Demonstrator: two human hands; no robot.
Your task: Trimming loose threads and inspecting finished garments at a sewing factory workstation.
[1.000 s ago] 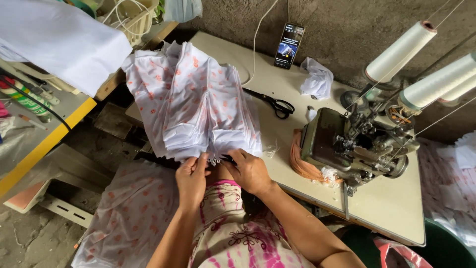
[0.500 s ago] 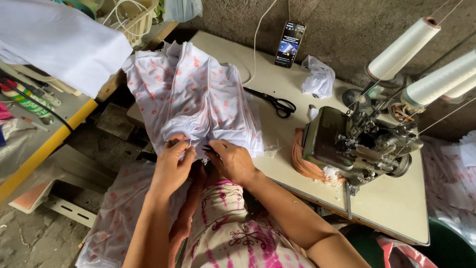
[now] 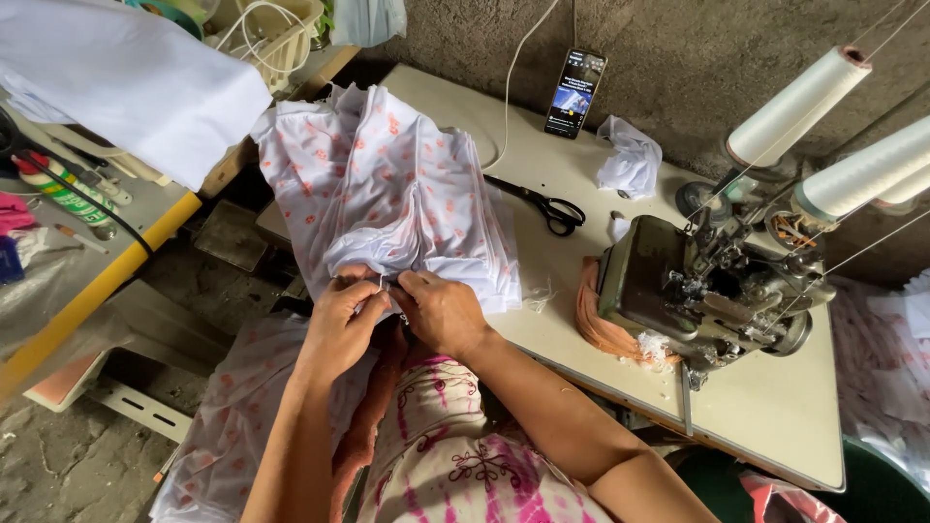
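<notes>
while both hands meet at the near edge of the sewing table (image 3: 775,426), they pinch the same spot of the printed fabric bundle (image 3: 387,203). the left hand (image 3: 341,320) is closed on a fold of the cloth with thumb and fingers, and the right hand (image 3: 441,312) grasps the cloth just beside it, so the fingertips of the two hands almost touch. i judge that they hold it so close together to find or separate one thin layer in the stack, because the edges there lie in many layers.

the bundle lies on the left part of the table, and its near end hangs a little over the edge toward the person's lap. it is white or very pale cloth with small pink-orange marks, soft and wrinkled, piled in several folded pieces that spread like a fan toward the wall. more cloth of the same print hangs down beside the left knee (image 3: 232,426).

black scissors (image 3: 542,205) lie on the table just to the right of the bundle, within reach of the right hand. farther right stands the overlock sewing machine (image 3: 697,291), with an orange-pink cloth piece (image 3: 596,315) against its left side and big white thread cones (image 3: 799,105) above it. a phone (image 3: 574,93) leans against the wall behind, a cable goes up from near it, and a crumpled white scrap (image 3: 630,160) lies near it. on the left, plain white cloth (image 3: 126,77) covers another bench.
</notes>
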